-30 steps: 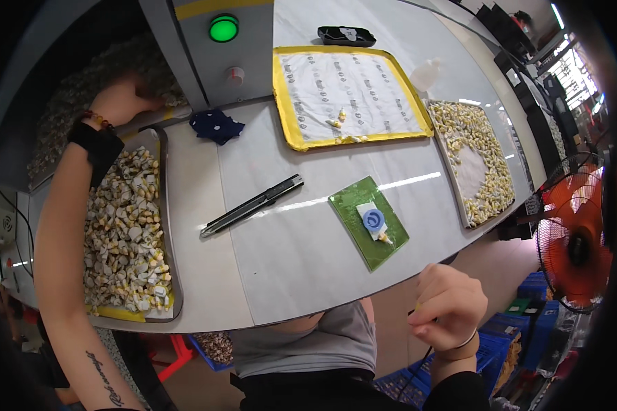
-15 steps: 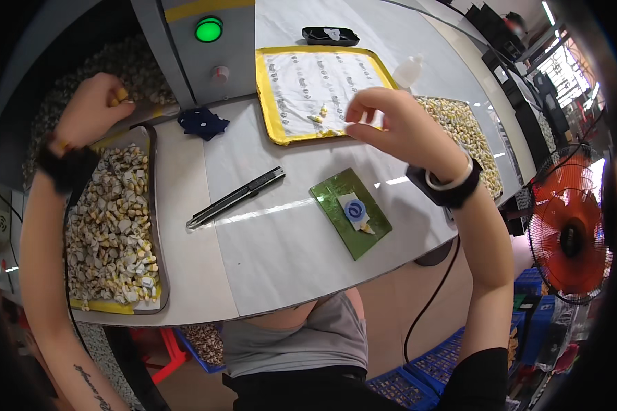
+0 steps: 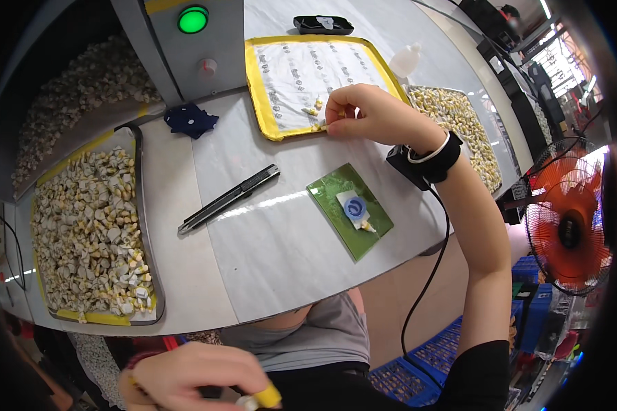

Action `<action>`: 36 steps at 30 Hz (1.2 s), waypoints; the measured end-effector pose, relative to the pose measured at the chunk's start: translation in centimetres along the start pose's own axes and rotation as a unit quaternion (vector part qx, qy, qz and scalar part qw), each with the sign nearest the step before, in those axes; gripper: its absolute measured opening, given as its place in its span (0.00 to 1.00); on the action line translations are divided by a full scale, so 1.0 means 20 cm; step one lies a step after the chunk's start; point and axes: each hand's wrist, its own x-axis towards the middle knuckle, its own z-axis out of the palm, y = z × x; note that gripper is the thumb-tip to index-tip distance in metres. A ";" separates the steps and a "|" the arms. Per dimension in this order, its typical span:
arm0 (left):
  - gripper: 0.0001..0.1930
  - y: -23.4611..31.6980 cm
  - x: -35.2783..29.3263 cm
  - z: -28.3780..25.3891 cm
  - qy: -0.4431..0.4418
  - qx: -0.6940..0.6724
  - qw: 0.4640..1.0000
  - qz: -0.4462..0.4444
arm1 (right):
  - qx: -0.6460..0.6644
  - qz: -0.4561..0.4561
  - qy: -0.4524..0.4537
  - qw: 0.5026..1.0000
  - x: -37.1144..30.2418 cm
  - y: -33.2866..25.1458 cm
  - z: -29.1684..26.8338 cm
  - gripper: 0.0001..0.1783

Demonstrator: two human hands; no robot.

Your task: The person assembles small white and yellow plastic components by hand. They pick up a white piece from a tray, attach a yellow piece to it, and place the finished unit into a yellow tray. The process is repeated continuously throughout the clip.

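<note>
From where I stand, the bare left hand [image 3: 195, 373] has made the biggest move: half a second ago it was up by the dark opening on the left, and now it is down at the lower edge, over the person's lap. It is curled, with a small whitish piece [image 3: 247, 403] at the fingertips and a yellow wrap [image 3: 267, 395] on one of them; both are partly cut off and blurred.

The bare right hand [image 3: 371, 113] was off the counter [image 3: 274, 274] a second ago, then above the tray; now it is lower, at the near edge of the rectangular tray with a yellow-taped rim [image 3: 258, 103] and a white printed lining. Its fingers are bent to a narrow gap, and I can't tell whether anything is caught between them.

Just beside those fingertips, on the lining near the rim, lie a few small white-and-yellow pieces [image 3: 314, 107]. They look knobbly and slender, pale with deep yellow parts, and lie loosely at different angles. Many similar ones fill the dark-rimmed tray [image 3: 149, 274] on the left, heaped in a jumble.

Below the right hand, the flat green rectangular board [image 3: 329, 198] has stayed put, carrying a round blue ring-shaped piece [image 3: 355, 207] on a white square, with the black-and-silver slide-blade knife [image 3: 230, 198] still lying to its left
</note>
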 end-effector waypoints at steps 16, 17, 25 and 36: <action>0.13 -0.38 0.11 0.23 0.188 -0.435 0.877 0.084 | 0.028 -0.164 0.179 0.970 -0.12 -0.12 0.02 0.05; 0.13 -0.40 0.09 0.22 0.168 -0.448 0.873 0.097 | 0.056 -0.148 0.180 0.971 -0.17 -0.16 0.02 0.05; 0.17 -0.43 0.08 0.17 0.126 -0.485 0.860 0.101 | 0.009 -0.049 0.112 0.993 -0.54 -0.33 0.11 0.07; 0.21 -0.37 0.12 0.20 0.200 -0.444 0.873 0.031 | -0.250 -0.158 0.124 0.947 -0.53 -0.31 0.20 0.12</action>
